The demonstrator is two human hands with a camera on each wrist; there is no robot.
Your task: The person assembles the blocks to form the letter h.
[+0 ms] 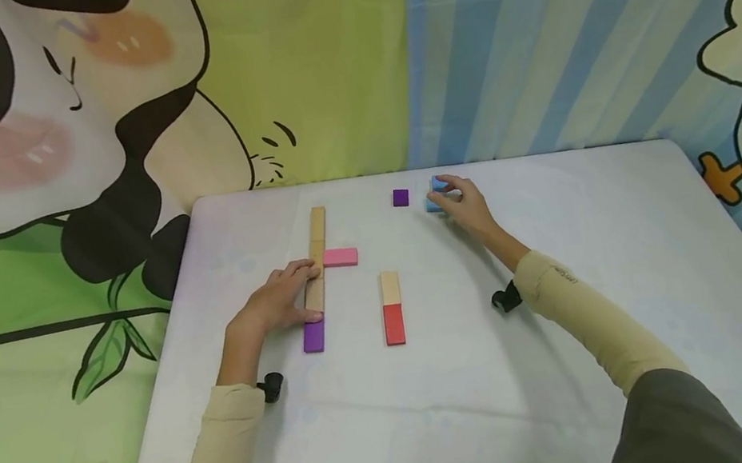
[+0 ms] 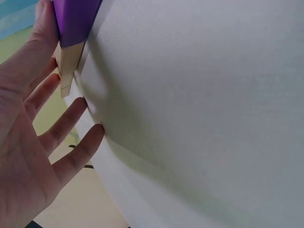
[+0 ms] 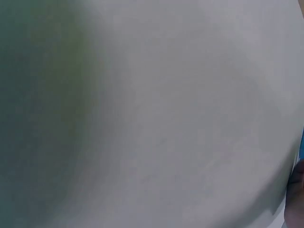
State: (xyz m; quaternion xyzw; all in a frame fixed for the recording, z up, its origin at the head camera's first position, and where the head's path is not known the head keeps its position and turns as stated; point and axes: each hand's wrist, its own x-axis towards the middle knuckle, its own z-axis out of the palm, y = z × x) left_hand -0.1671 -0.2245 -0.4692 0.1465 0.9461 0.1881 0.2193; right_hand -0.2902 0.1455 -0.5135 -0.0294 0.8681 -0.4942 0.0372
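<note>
A line of light wooden blocks (image 1: 314,295) with a purple block (image 1: 313,338) at its near end lies on the left part of the table. My left hand (image 1: 274,302) rests along its left side, touching it with thumb and fingertips. In the left wrist view the fingers (image 2: 71,118) are spread and fairly straight, and the thumb lies against the purple block (image 2: 76,21). Toward the table's far edge, my right hand (image 1: 471,209) pinches a light blue block (image 1: 435,203) between thumb and index finger. The right wrist view catches only a bit of that hand (image 3: 295,194).
A pink block (image 1: 342,257) sticks out to the right from the wooden line. A wooden block (image 1: 390,287) and a red block (image 1: 394,325) lie end to end near the middle. One small purple block (image 1: 400,198) sits left of the light blue one on the white table (image 1: 418,434).
</note>
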